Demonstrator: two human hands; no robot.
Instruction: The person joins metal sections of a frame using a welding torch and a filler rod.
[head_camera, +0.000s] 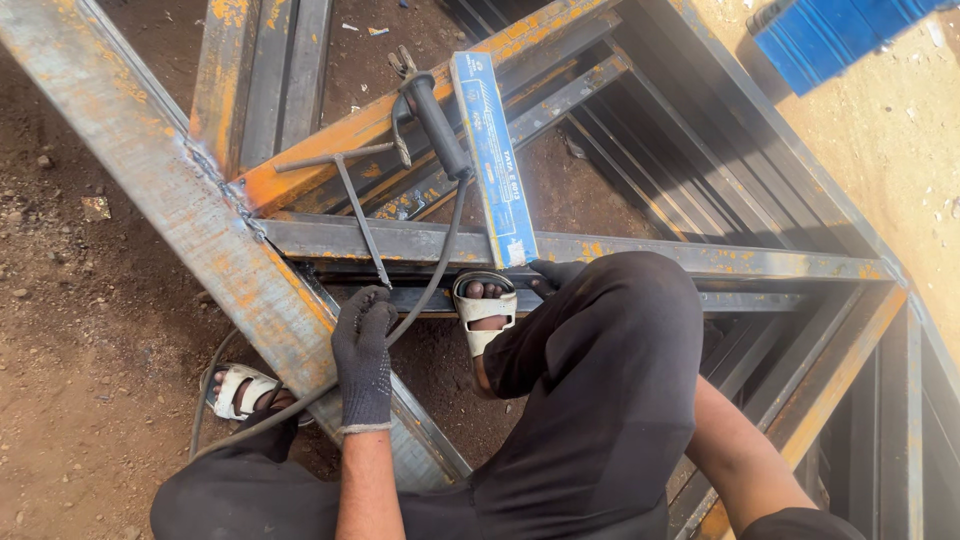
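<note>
left hand (364, 352) in a dark glove is clamped on the low end of a thin chipping hammer (358, 200) whose long axis runs up and away to the rusty steel frame (300, 180), right hand (556, 272) mostly hidden behind the knee, can't tell its grip.

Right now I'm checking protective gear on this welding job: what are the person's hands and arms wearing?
The left hand wears a dark grey knitted glove with a paler ribbed cuff at the wrist; the forearm above it is bare, with no sleeve. The right hand is mostly hidden behind the knee, but it appears to have a similar dark glove. The right forearm is also bare, with a dark sleeve near the elbow.
</note>
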